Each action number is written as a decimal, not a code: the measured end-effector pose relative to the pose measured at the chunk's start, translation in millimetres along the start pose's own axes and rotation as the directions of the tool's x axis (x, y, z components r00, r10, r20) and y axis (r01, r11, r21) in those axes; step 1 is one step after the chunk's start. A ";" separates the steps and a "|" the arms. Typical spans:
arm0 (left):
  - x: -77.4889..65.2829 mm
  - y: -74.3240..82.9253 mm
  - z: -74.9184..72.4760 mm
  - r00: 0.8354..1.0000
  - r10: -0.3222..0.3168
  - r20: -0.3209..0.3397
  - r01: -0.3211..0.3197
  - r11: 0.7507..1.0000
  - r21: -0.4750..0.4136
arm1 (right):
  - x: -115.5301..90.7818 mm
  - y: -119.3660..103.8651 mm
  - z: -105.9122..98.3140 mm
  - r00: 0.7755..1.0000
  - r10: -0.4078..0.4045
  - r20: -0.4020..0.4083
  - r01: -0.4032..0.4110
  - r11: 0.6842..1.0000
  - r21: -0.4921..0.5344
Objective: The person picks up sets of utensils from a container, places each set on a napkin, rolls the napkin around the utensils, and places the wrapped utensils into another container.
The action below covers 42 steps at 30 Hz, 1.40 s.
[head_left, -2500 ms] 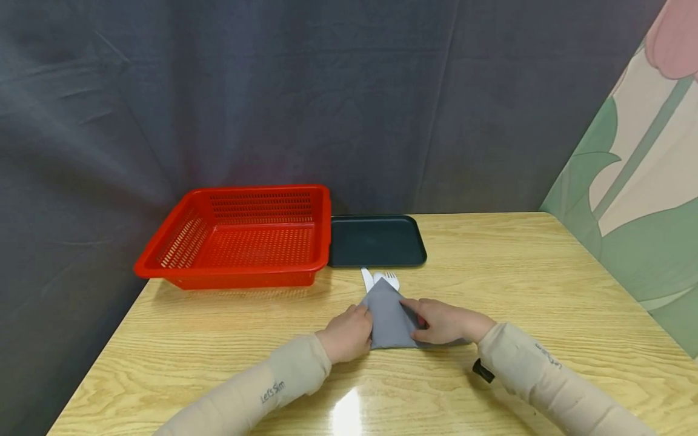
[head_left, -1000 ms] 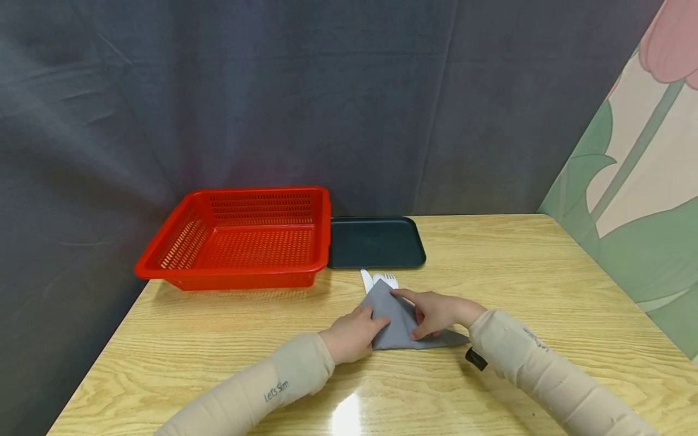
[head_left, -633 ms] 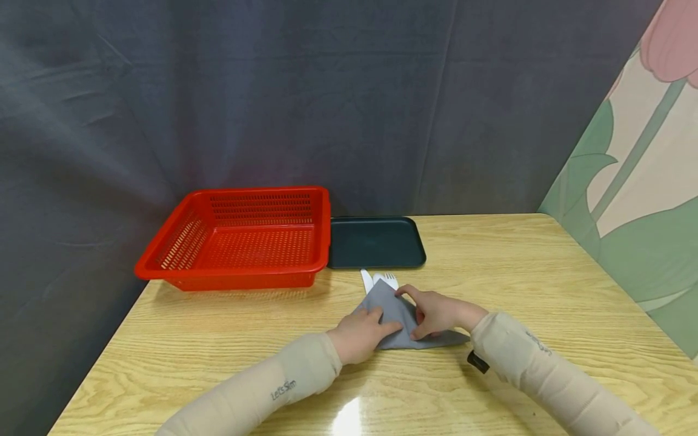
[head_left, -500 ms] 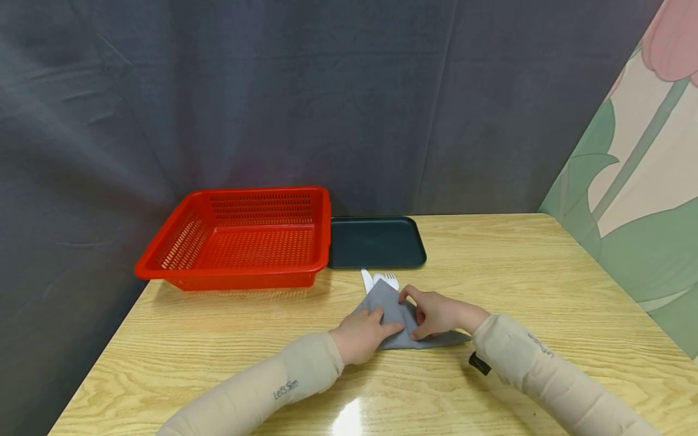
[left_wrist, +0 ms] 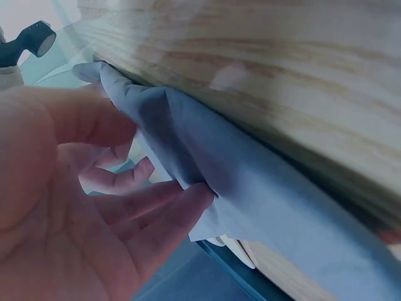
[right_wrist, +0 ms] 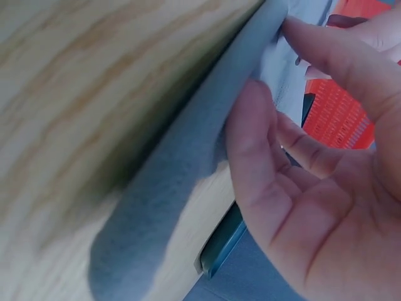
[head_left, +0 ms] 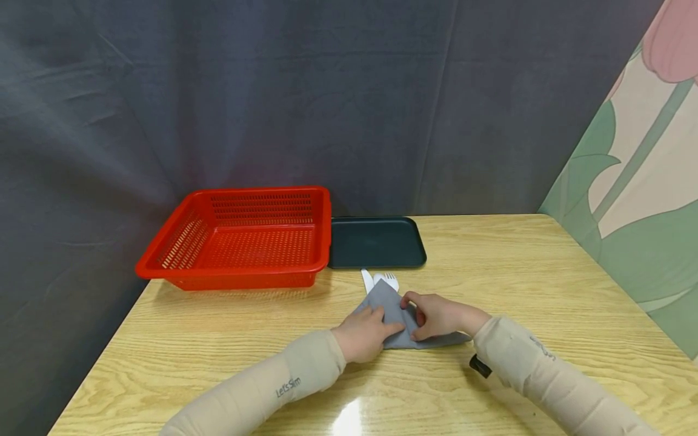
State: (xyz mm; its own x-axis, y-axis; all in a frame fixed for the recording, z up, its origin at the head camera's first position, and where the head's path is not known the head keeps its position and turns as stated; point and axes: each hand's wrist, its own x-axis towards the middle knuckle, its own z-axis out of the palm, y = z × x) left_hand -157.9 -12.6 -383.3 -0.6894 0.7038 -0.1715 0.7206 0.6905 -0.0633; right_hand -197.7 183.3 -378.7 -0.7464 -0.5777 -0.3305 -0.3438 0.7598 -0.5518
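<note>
A grey cloth napkin lies folded on the table, its far corner pointing away from me. White cutlery sticks out beyond it: a knife, a rounded spoon tip and a fork; their lower parts are covered. My left hand rests on the napkin's left part, thumb and fingers spread over the cloth. On the right part, my right hand touches the cloth with thumb and bent index fingertip, set apart from each other. The right wrist view shows the napkin's rolled edge beside those fingers.
A red perforated basket stands at the back left. Beside it on the right lies a dark green tray, just beyond the cutlery tips. A dark curtain hangs behind the wooden table.
My left hand has moved right from the napkin's left edge onto the cloth, spreading its thumb. My right index finger reached toward the far corner, then drew back and bent. The cutlery stays put.
</note>
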 end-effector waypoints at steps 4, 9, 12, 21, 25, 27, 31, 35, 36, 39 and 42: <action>0.4 0.8 0.4 0.998 -0.001 -0.065 0.003 1.000 0.029 | -1.8 -0.8 1.0 1.000 -0.006 -0.006 0.006 1.000 -0.019; 1.1 1.8 1.5 0.996 -0.012 -0.093 0.016 0.999 0.045 | -2.3 -0.3 1.0 0.999 -0.032 -0.008 0.032 0.999 -0.038; 1.6 1.8 1.6 0.996 -0.017 -0.089 0.022 0.999 0.045 | -1.3 1.4 1.9 0.999 -0.033 -0.013 0.032 0.999 -0.034; 1.9 1.7 1.4 0.997 -0.019 -0.073 0.021 0.999 0.028 | -0.8 -0.4 2.2 1.000 -0.023 -0.004 0.023 0.999 -0.022; 1.9 1.6 1.0 0.998 -0.021 -0.059 0.023 0.999 0.025 | -0.7 -2.7 3.5 1.000 -0.028 -0.013 0.028 1.000 -0.010; 2.0 1.7 1.0 0.998 -0.026 -0.054 0.027 0.999 0.021 | -0.2 -3.3 4.4 1.000 -0.005 -0.028 0.005 1.000 0.008; 2.4 1.9 1.7 0.998 -0.035 -0.055 0.036 0.999 0.017 | 0.6 -1.6 5.7 0.994 0.082 -0.073 -0.078 0.995 0.058; 1.9 2.5 2.1 0.997 -0.036 -0.069 0.038 0.999 0.033 | 0.4 2.1 6.6 0.979 0.163 -0.124 -0.159 0.986 0.041; 1.6 2.7 2.1 0.997 -0.035 -0.072 0.038 0.998 0.041 | 0.3 2.9 6.8 0.975 0.179 -0.131 -0.177 0.984 0.033; 1.1 3.1 1.8 0.996 -0.034 -0.077 0.038 0.998 0.056 | 0.6 3.6 6.6 0.967 0.217 -0.136 -0.215 0.976 0.028; 1.2 3.3 1.8 0.996 -0.033 -0.079 0.038 0.997 0.063 | 1.7 3.1 5.6 0.962 0.243 -0.127 -0.240 0.970 0.040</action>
State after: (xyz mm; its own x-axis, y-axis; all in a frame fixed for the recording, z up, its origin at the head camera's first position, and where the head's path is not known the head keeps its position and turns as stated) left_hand -156.2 -9.7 -385.4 -0.7166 0.6914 -0.0915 0.6969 0.7050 -0.1315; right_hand -196.9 183.0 -385.3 -0.8737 -0.3329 -0.3548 -0.1314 0.8636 -0.4868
